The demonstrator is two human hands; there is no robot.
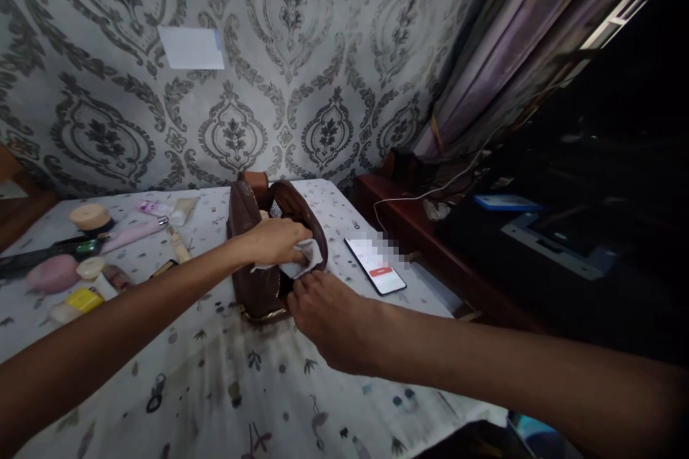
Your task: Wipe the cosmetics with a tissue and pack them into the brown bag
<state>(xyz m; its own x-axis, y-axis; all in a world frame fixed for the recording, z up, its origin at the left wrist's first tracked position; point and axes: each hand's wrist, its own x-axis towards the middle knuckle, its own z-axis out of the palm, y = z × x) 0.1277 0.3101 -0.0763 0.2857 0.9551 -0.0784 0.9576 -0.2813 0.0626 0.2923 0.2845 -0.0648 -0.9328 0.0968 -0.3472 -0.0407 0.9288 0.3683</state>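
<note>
A brown zippered bag (247, 222) stands open on the table, which has a white patterned cloth (215, 380). My left hand (280, 240) is at the bag's opening, closed on a pale cloth (308, 258) that lies partly inside. With its fingers curled, my right hand (328, 315) grips the right front edge of the bag beside the cloth. The bag's deeper contents are mostly hidden by my hands and shadow.
A lit phone (377, 269) lies right of the bag. Several cosmetics, including a pink sponge (52, 274) and a yellow item (85, 300), lie at left. A white cable (414, 195) crosses the dark red furniture (425, 244) at right.
</note>
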